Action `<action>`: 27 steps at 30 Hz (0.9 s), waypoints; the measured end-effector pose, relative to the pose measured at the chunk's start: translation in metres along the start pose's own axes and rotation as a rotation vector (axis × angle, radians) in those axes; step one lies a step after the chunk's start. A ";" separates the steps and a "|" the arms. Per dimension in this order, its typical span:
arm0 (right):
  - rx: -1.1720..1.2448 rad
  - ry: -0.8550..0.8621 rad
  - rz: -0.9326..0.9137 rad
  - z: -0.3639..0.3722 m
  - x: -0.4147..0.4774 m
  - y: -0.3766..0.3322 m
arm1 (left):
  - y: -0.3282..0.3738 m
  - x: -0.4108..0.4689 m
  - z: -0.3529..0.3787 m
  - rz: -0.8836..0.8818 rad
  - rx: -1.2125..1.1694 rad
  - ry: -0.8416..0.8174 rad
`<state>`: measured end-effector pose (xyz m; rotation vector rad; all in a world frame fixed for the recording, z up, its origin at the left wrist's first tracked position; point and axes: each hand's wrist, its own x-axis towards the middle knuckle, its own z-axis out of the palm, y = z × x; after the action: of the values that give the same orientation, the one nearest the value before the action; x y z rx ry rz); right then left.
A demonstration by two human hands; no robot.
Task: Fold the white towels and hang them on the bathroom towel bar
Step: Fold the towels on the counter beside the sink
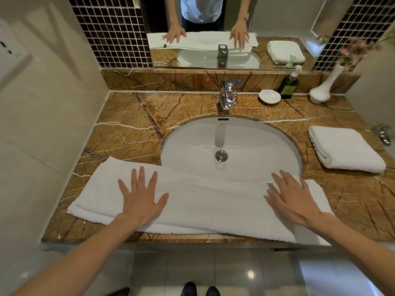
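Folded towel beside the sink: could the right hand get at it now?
Probably yes. The right hand lies flat on the long towel, and only bare counter separates it from the folded towel.

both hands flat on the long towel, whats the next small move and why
Probably slide the left hand out to the left end of the long towel and pinch it, ready to fold it across toward the right hand. The towel lies as a flat strip along the counter edge, both hands pressing on it, yet it is longer than the folded towel on the right.
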<state>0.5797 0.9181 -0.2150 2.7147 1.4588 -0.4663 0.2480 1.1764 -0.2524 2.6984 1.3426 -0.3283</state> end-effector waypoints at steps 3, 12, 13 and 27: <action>0.138 -0.103 -0.109 -0.009 0.029 -0.036 | 0.000 0.017 -0.012 0.123 -0.075 0.015; 0.192 -0.379 -0.016 0.005 0.083 -0.083 | 0.046 0.068 -0.041 0.444 0.039 -0.206; 0.198 -0.377 -0.004 0.007 0.084 -0.081 | 0.052 0.070 -0.042 0.445 0.045 -0.243; 0.212 -0.296 -0.066 0.010 0.085 -0.063 | 0.069 0.093 -0.047 0.474 -0.096 -0.305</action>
<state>0.5693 1.0209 -0.2405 2.6022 1.4954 -1.0307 0.3644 1.2159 -0.2295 2.6393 0.6003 -0.5732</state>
